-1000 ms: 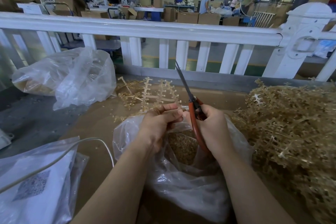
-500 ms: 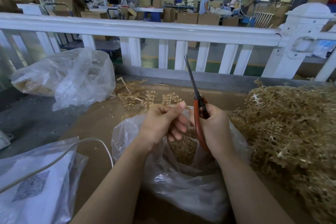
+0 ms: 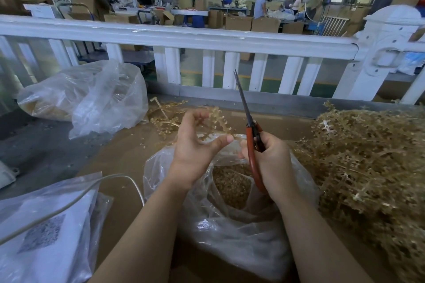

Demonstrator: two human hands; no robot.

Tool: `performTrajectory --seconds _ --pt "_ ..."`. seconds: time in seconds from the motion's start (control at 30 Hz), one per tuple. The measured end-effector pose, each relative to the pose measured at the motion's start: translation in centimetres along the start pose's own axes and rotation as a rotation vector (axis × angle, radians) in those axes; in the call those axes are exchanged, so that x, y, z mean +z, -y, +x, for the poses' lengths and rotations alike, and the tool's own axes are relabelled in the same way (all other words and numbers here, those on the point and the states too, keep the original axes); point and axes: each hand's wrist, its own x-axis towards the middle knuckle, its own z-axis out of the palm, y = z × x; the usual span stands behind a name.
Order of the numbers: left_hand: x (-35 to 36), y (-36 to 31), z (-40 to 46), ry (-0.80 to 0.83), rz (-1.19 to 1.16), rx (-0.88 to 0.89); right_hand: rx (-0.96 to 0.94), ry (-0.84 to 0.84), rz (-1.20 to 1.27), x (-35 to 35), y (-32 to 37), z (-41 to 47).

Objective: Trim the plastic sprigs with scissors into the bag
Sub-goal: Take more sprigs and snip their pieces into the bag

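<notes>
Head view. The right hand (image 3: 273, 161) grips the orange handles of the scissors (image 3: 249, 131), fingers curled round them, with the blades together and pointing up and away toward the white railing (image 3: 174, 38). The left hand (image 3: 195, 145) is raised just beside the scissors, above the mouth of the clear bag (image 3: 230, 220); its fingers are partly spread, and the upper ones appear to touch or lightly hold a bent tan sprig (image 3: 215, 119), though whether they actually pinch it cannot be told. The bag sits on the brown bench (image 3: 119, 161) between the forearms and already holds a layer of small tan trimmings (image 3: 231, 185), so part of the cutting is judged done. A large heap of untrimmed sprigs (image 3: 368, 167) lies to the right, touching the bag, and a few loose sprigs (image 3: 165, 117) lie beyond the left hand, so much of the task seems to remain. A second clear bag (image 3: 92, 101) lies at the far left, a flat white packet (image 3: 46, 232) crossed by a cable (image 3: 76, 200) at near left.
</notes>
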Motion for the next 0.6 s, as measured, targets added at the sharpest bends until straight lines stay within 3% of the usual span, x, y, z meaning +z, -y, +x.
performTrajectory --seconds 0.13,0.43,0.6 --pt "-0.21 -0.02 0.06 0.025 -0.141 -0.128 0.018 0.018 0.004 0.05 -0.15 0.02" --pt "-0.51 -0.47 0.14 0.176 -0.067 -0.158 0.008 -0.034 0.051 0.04 0.21 0.18" --pt "-0.11 -0.35 -0.01 0.240 -0.032 -0.152 0.020 0.033 0.045 -0.08 0.49 0.09"
